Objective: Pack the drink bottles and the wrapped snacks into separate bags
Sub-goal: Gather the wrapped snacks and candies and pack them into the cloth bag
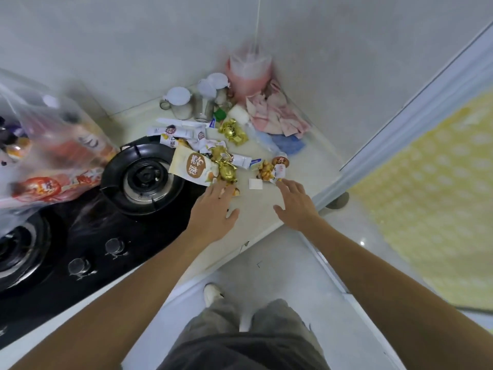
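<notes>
Both hands, left hand (213,209) and right hand (294,204), were spread and held nothing; sweeping the gold-wrapped snacks (226,170) risked knocking the small bottle (280,166) off the near counter edge (262,233).

Bare table (260,209) lies open at frame centre; wrapped snacks (213,156) crowd above it, jars (192,102) block the upper corner, burner (142,177) at left.

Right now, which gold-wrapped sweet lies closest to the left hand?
The gold-wrapped sweet beside the cream snack packet, just beyond the left hand; the other gold bundle sits further back.
</notes>
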